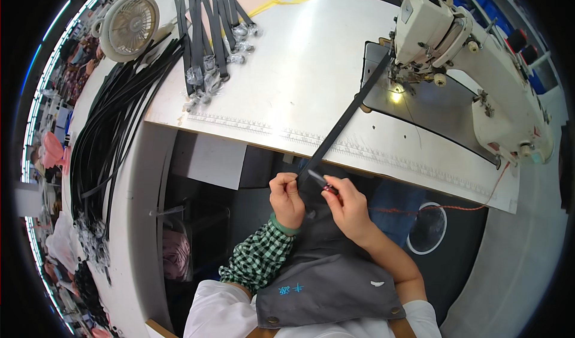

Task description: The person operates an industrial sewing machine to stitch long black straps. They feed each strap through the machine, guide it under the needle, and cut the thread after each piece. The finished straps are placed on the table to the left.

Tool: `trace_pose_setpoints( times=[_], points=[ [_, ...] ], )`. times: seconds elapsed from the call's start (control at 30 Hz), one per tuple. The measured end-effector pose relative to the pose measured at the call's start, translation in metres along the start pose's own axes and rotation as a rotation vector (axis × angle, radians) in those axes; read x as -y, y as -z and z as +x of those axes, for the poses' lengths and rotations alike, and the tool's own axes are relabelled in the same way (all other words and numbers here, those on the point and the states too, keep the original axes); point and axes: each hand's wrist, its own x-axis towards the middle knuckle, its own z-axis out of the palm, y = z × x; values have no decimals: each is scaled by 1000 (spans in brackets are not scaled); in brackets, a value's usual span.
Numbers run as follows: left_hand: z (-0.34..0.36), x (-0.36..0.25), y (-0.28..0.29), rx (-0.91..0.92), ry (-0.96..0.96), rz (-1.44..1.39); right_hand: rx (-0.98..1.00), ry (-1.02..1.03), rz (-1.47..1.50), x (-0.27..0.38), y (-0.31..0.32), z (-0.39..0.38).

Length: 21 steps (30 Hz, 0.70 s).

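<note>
A long black strap (341, 124) slants from under the presser area of the white sewing machine (434, 35) down over the table's front edge. Its near end is in my left hand (286, 200), whose fingers are closed in a pinch. My right hand (348, 211) is closed around small thread snips (328, 186) with red on the handle. Their grey tip points up and left, close beside the strap. A red cord (443, 208) runs from the table's right corner toward my right hand. The snips' grip is partly hidden by my fingers.
Dark straps with plastic-wrapped ends (197, 38) lie at the table's back left. A pile of black straps (114, 122) hangs over the left side surface, near a round white fan (130, 26). A printed ruler (287, 135) follows the table's front edge.
</note>
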Motion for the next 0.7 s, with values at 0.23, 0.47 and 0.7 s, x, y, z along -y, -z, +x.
trace_pose_setpoints(
  times=[0.23,0.47,0.7],
  points=[
    [0,-5,8,-42,868,-723,198,-704,824,11,-16,34],
    [-13,15,46,-51,766,-545,275,-722,1043,26,-40,58],
    [121,-22,128,-375,-231,449,529,-578,940,20,-29,47]
  ],
)
